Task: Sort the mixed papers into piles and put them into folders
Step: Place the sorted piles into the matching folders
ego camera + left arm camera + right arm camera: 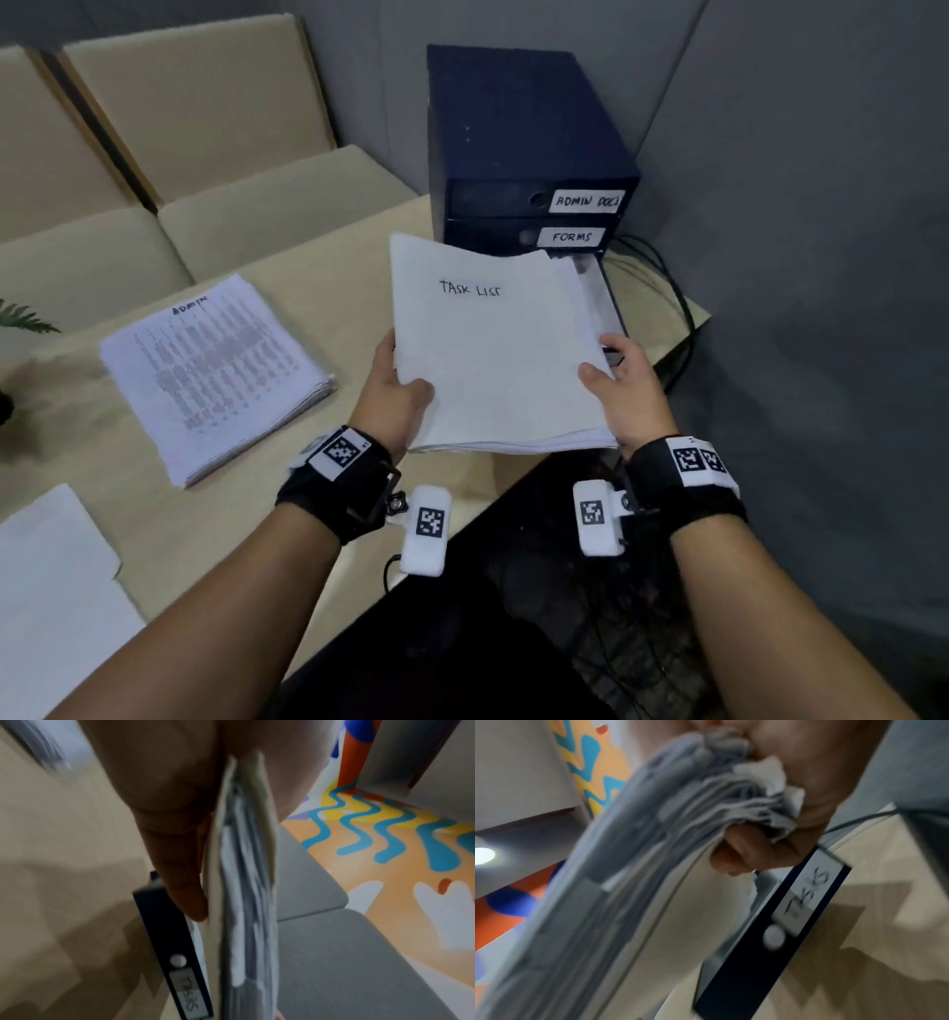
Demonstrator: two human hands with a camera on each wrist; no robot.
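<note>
Both hands hold a thick white paper stack (493, 349) headed "TASK LIST" above the table's right end. My left hand (398, 390) grips its left edge, thumb on top; my right hand (621, 385) grips the right edge. Under the stack lies an open dark blue folder (603, 293) labelled "TASKS" (190, 994) on its spine (782, 923). The stack's edges (246, 882) fan out between thumb and fingers (736, 854). Behind stand two stacked blue folders labelled "ADMIN DOCS" (588, 201) and "FORMS" (571, 237).
A printed pile headed "ADMIN" (215, 370) lies on the beige table (328, 288) to the left. Another white pile (51, 591) sits at the near left. Black cables (667, 288) hang off the right table edge. Beige seats (205, 169) stand behind; a plant leaf (25, 316) is far left.
</note>
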